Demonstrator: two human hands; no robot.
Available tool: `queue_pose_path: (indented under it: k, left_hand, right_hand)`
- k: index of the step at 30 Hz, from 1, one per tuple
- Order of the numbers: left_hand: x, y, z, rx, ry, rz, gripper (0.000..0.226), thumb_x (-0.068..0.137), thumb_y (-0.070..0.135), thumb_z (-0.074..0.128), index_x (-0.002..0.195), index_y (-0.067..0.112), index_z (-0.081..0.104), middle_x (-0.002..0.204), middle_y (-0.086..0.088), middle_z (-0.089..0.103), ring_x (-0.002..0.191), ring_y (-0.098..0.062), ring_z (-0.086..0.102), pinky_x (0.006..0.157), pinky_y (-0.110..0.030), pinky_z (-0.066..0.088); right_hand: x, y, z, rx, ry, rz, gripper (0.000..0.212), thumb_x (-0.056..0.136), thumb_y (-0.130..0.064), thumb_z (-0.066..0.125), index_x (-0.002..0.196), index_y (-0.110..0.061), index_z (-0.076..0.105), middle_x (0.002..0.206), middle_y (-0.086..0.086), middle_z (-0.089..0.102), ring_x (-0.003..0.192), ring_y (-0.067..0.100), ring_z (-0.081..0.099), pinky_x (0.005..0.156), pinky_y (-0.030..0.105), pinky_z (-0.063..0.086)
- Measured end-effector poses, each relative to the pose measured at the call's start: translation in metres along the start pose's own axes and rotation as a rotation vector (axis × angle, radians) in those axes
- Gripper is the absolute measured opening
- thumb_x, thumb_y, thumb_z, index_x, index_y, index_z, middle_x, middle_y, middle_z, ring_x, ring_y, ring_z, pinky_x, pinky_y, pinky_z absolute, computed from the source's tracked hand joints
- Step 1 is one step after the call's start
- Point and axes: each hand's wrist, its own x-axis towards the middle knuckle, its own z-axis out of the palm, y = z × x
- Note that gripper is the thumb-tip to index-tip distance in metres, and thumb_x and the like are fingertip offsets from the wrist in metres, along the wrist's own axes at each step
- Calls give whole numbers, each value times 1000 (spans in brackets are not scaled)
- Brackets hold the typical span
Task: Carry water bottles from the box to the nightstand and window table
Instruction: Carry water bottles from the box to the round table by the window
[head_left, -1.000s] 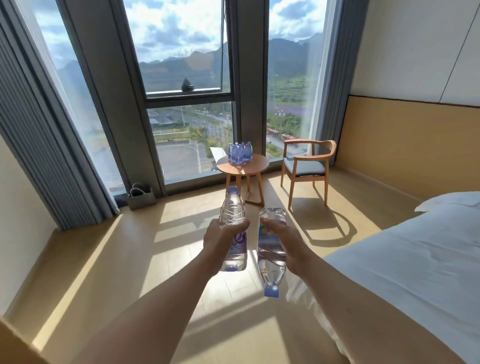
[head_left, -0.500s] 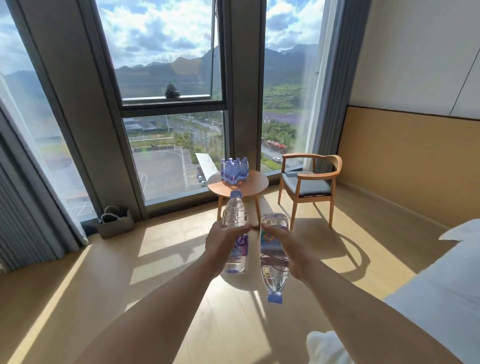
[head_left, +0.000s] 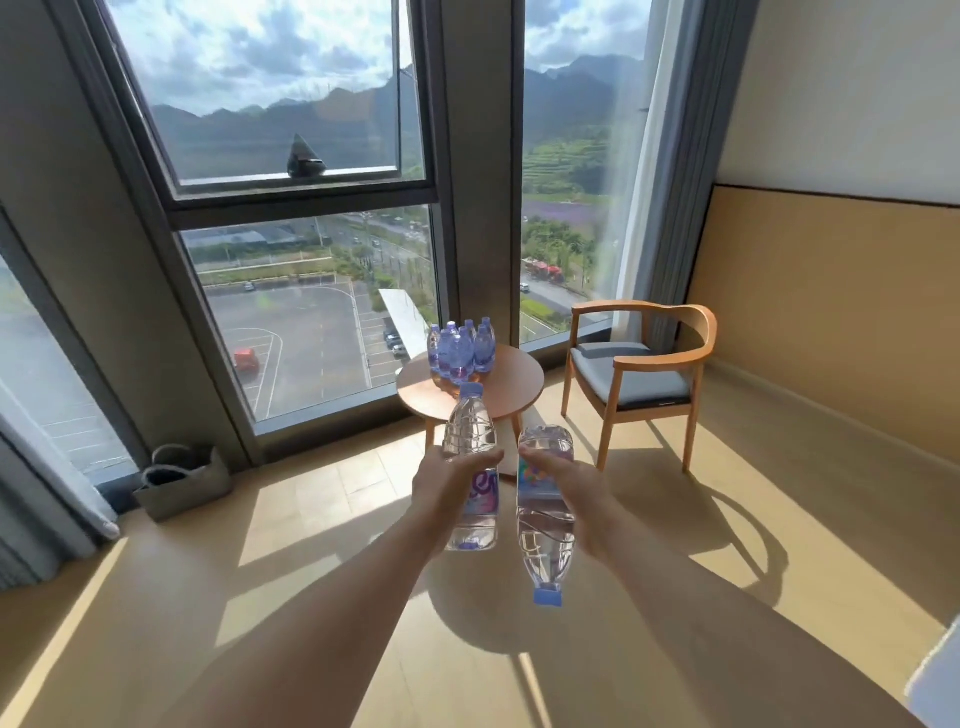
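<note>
Ahead by the window, the round table (head_left: 511, 387) with its cluster of bottles (head_left: 460, 348) looms nearer and larger than a second ago, so the walk toward it is nearly done. Left hand (head_left: 449, 486) wraps around an upright bottle (head_left: 470, 441), cap up; right hand (head_left: 569, 491) grips an inverted bottle (head_left: 545, 540), cap down. Both are held just short of the table, so setting them down beside the cluster looks like the next job, the right one needing a flip first.

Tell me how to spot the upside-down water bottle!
Start at the big window, then drop to the two arms reaching toward the round wooden table. Each hand grips one bottle. The right hand's bottle is the one you want: its blue cap points down at the floor, while the left hand's bottle stands cap-up.
</note>
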Motion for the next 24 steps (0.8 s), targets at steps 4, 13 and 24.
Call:
queue_pose_path:
  k: [4,13,24]
  left_hand:
    - [97,18,18,-59,31,-15,63,75,57,83,120,14,71,96,-9,80,85,-31,78,87,-49,62]
    - [274,59,43,-134,24,-50,72,69,62,80,124,18,69,98,-7,81,87,-28,79,86,-47,63]
    - [493,54,50,-119,-19,-94,53,76,58,82,117,27,70,89,3,81,76,-17,79,60,-27,58]
  right_hand:
    - [104,-35,3,-22,-26,21,49,73,-44,88,108,-12,75,89,13,80,67,25,78,51,30,58]
    - [292,-112,16,-41,-75,74,51,71,-42,90,111,-13,77,110,14,76,100,34,74,82,48,64]
    - [487,-142,51,-68,-84,129,49,71,-44,90,108,-15,78,101,10,80,93,30,77,83,49,64]
